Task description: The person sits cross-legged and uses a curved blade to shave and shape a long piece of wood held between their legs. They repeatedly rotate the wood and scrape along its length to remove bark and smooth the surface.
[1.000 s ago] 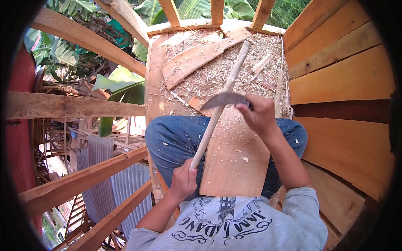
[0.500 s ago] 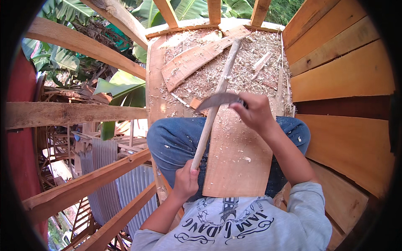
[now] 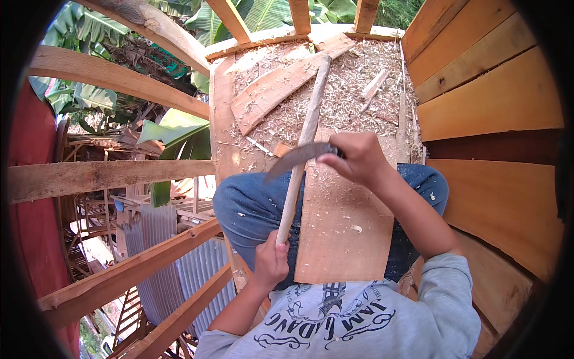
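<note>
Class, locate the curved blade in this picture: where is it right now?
In the head view the curved blade sits near centre, gripped by the right hand and laid across the long wooden stick, above the board on the lap.

The right hand (image 3: pixel 357 158) hides the curved blade's (image 3: pixel 297 158) handle. The left hand (image 3: pixel 270 263) covers the wooden stick's (image 3: pixel 303 143) near end. The board (image 3: pixel 341 230) on the lap hides most of the right thigh.
</note>
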### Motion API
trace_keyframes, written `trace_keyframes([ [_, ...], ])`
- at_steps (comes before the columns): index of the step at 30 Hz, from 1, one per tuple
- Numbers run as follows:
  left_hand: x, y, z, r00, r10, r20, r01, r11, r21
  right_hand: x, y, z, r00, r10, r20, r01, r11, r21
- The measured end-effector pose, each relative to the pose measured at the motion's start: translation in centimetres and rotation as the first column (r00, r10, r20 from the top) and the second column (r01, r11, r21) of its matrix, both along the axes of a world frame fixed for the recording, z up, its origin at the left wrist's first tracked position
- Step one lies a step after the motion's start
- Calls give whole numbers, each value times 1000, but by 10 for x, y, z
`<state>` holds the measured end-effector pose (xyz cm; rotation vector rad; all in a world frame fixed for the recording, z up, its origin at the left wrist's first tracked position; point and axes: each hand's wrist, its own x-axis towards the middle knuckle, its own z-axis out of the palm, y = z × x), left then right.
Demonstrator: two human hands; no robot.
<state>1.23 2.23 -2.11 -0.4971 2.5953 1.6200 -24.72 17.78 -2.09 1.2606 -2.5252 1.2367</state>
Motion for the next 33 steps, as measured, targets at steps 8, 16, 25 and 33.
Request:
trace_keyframes([
  [8, 0, 5, -3, 999, -7, -53, 3, 997, -72, -2, 7, 1, 973, -139, 186, 134, 990, 37],
  [16, -2, 4, -1, 998, -13, -54, 8, 995, -104, -17, 17, 14, 996, -81, 40, 77, 993, 89],
  [25, -4, 6, -1, 999, -5, -50, 1, 996, -94, -9, 2, 2, 966, -106, 237, 124, 990, -62],
  [33, -10, 7, 4, 1000, 22, -15, -22, 1000, -7, -11, 1, 4, 969, -29, 246, 63, 990, -129],
])
